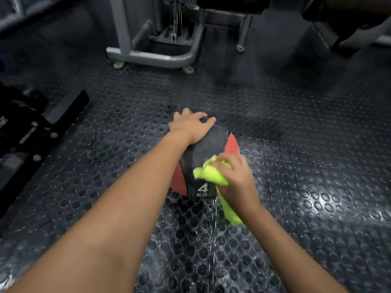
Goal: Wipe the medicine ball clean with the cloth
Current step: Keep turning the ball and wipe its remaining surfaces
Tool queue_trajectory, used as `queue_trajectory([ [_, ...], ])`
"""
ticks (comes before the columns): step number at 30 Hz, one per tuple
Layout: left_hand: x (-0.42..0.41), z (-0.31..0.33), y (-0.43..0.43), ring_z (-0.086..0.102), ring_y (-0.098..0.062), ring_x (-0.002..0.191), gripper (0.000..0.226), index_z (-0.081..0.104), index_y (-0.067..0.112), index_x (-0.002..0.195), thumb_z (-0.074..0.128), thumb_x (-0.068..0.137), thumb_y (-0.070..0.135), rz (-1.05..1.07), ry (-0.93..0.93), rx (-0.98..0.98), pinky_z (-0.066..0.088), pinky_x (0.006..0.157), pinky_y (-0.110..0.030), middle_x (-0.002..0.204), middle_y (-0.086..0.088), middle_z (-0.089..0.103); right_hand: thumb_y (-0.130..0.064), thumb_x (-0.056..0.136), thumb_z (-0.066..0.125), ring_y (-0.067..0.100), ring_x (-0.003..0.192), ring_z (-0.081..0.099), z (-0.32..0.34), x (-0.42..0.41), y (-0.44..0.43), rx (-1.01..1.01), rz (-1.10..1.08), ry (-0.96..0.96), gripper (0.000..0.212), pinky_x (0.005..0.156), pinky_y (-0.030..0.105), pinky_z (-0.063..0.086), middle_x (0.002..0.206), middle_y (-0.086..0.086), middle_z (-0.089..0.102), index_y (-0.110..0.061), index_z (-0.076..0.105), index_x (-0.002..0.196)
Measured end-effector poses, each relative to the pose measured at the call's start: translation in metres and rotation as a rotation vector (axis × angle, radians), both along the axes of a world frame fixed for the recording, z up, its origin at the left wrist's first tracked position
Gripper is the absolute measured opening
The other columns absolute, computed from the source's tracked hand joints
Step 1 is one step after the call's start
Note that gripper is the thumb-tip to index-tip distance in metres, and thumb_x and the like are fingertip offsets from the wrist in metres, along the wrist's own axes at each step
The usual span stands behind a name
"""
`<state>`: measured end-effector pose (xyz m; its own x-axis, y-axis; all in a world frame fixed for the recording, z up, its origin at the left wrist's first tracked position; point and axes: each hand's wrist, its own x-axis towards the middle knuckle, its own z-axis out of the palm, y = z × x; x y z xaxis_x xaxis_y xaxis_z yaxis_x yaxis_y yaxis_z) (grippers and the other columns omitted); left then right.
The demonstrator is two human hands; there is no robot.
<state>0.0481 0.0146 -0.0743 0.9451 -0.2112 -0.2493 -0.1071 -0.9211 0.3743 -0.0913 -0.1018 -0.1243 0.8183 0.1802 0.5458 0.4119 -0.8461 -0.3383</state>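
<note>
A black and red medicine ball (208, 145) marked "4 kg" rests on the studded rubber floor at the centre of the head view. My left hand (191, 125) lies flat over the ball's far top, fingers spread around it. My right hand (234, 176) presses a bunched neon-yellow cloth (211, 174) against the ball's near right side, just above the "4". A tail of the cloth hangs below my right wrist toward the floor. The ball's far underside is hidden.
A grey gym machine frame (152, 55) stands on the floor behind the ball. A black metal bar and gear (42, 134) lie at the left. Dark padded equipment (349, 28) sits at the upper right. Studded floor (306, 144) surrounds the ball.
</note>
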Motion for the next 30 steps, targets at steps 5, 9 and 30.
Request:
queue_trajectory([
  [5, -0.002, 0.002, 0.001, 0.032, -0.037, 0.131, 0.064, 0.04, 0.025, 0.139, 0.025, 0.09, 0.064, 0.005, -0.076, 0.16, 0.031, 0.104, -0.047, 0.143, -0.015, 0.033, -0.017, 0.081, 0.066, 0.027, 0.097, 0.053, 0.026, 0.046, -0.008, 0.523, -0.397, 0.239, 0.005, 0.079, 0.025, 0.035, 0.095, -0.005, 0.047, -0.012, 0.065, 0.083],
  [9, -0.001, -0.004, 0.006, 0.035, -0.037, 0.13, 0.055, 0.039, 0.027, 0.14, 0.027, 0.094, 0.056, 0.012, -0.036, -0.01, 0.032, 0.107, -0.045, 0.144, -0.012, 0.031, -0.005, 0.074, 0.068, 0.022, 0.095, 0.046, 0.016, 0.025, 0.001, 0.373, -0.338, 0.157, 0.021, 0.077, 0.022, 0.033, 0.099, 0.002, 0.055, -0.011, 0.067, 0.093],
  [30, 0.0, -0.001, 0.002, 0.03, -0.038, 0.132, 0.055, 0.039, 0.024, 0.138, 0.024, 0.095, 0.054, 0.122, -0.007, 0.058, 0.03, 0.104, -0.045, 0.147, -0.015, 0.027, -0.003, 0.067, 0.059, 0.027, 0.09, 0.045, 0.018, 0.036, 0.012, 0.162, -0.235, 0.069, 0.032, 0.076, 0.027, 0.037, 0.103, 0.008, 0.06, -0.011, 0.067, 0.097],
])
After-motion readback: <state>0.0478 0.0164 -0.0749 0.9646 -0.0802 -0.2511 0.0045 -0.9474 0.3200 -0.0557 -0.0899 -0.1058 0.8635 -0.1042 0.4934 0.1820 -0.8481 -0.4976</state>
